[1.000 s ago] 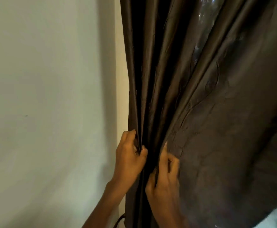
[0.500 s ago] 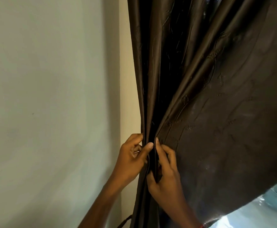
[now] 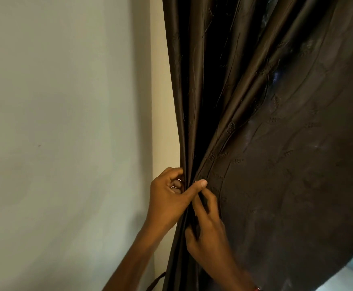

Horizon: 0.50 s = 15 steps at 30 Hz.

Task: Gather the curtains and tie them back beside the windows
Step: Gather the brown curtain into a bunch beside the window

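A dark brown embroidered curtain point(image 3: 276, 164) hangs at the right and is bunched into pleats along its left edge. My left hand point(image 3: 167, 202) pinches the gathered pleats from the left, its thumb pressed across the folds. Just below and to the right, my right hand point(image 3: 209, 238) grips a further fold of the same curtain, fingers curled into the fabric. A thin dark strap point(image 3: 156, 280), possibly a tieback, pokes out below my left forearm.
A plain pale wall point(image 3: 62, 133) fills the left half. A cream strip of wall or frame point(image 3: 161, 143) runs beside the curtain. Bright window light point(image 3: 352, 271) shows under the lifted curtain at the bottom right.
Both hands have worked further folds together at the left edge. My left thumb now reaches across the pleats above my right hand. The curtain's lower right edge has lifted, showing more window.
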Tool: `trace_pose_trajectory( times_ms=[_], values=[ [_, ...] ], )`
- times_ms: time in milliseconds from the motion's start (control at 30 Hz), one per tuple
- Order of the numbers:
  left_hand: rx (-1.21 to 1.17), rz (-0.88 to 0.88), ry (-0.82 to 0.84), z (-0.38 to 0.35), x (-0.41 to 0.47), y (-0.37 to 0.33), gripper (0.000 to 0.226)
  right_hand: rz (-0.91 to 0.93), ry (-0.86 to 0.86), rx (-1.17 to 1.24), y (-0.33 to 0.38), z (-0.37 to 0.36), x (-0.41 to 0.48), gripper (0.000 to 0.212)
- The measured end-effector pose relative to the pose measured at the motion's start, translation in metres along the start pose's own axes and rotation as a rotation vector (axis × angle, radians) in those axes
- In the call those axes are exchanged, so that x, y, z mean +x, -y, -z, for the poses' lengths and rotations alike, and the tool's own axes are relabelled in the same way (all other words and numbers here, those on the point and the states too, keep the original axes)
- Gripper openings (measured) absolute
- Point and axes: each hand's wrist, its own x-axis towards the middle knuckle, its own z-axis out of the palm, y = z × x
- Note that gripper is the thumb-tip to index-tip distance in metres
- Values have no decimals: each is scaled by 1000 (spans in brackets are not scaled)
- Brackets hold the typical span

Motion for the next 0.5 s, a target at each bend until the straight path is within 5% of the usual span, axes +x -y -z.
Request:
trace_pose_trajectory(
  times_ms=[167,267,400,500],
  values=[
    [119,-82,-65,-7,3,-1,18,40,-12,44,-5,15,-8,70],
    [178,-94,-69,-9,3,1,21,-72,-278,-9,-11,35,-15,61],
    [208,-108,-111,-13,4,6,13,-301,-714,-122,-34,64,-21,81],
    [230,-139,-125,-18,3,8,24,-470,-856,-136,-50,83,-26,103]
  ],
)
